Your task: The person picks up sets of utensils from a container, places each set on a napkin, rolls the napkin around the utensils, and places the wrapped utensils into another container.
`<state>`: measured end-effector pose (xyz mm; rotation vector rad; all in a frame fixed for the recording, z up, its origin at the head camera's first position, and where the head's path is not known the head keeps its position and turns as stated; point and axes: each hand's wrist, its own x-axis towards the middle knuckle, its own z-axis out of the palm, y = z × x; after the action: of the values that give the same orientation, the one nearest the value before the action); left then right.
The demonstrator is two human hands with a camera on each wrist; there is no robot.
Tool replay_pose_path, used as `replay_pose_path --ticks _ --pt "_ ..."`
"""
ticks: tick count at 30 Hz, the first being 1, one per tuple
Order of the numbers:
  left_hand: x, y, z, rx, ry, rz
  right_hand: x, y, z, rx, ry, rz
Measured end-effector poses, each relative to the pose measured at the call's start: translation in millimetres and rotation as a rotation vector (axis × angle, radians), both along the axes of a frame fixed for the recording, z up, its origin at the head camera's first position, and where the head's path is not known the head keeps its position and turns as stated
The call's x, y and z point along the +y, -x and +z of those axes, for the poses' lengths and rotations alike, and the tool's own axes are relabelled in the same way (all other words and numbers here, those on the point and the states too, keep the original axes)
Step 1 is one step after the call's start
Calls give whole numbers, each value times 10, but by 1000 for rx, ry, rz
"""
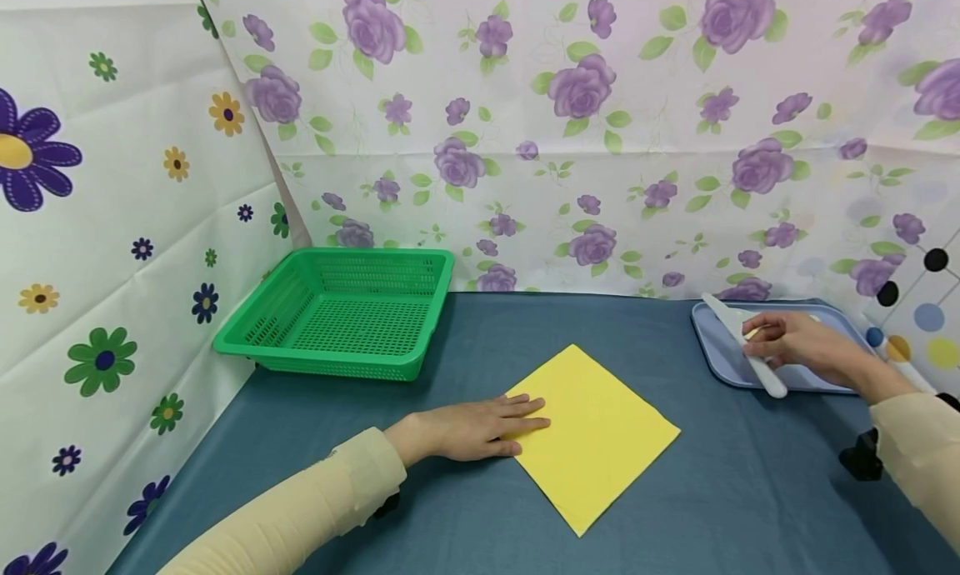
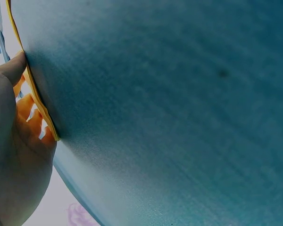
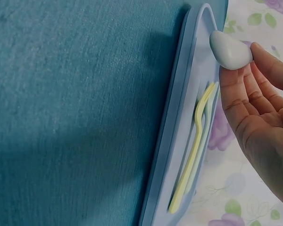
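A yellow napkin (image 1: 592, 442), folded square, lies with one corner pointing toward me in the head view. My left hand (image 1: 487, 429) rests palm down on its left edge, fingers spread straight. At the right, my right hand (image 1: 802, 346) pinches a white knife (image 1: 768, 379) between thumb and fingers, its blade slanting up to the far left. The knife is above the blue tray (image 1: 720, 367). In the right wrist view the knife's rounded handle end shows at the fingertips, and a yellow fork (image 3: 192, 155) lies in the tray beside a pale green utensil (image 3: 203, 141).
A green plastic basket (image 1: 420, 362) with slotted walls stands at the back left. Dark blue cloth (image 1: 450, 517) covers the table. Flowered sheets (image 1: 525, 183) hang behind it and along the left side.
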<state>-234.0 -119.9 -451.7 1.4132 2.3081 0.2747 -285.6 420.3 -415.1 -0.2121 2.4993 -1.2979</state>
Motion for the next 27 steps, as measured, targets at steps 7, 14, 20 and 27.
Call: replay_pose_path --ticks 7,14,20,27 --pt "-3 -8 9 5 -5 -3 -78 7 -17 -30 -3 -3" --pt "-12 -13 16 -1 -5 3 -130 37 -68 -23 -8 -2" --pt "-8 -12 5 4 0 6 -178 53 -112 -42 -9 -1" --pt "-1 -14 7 5 3 3 -212 62 -119 -55 2 -1"
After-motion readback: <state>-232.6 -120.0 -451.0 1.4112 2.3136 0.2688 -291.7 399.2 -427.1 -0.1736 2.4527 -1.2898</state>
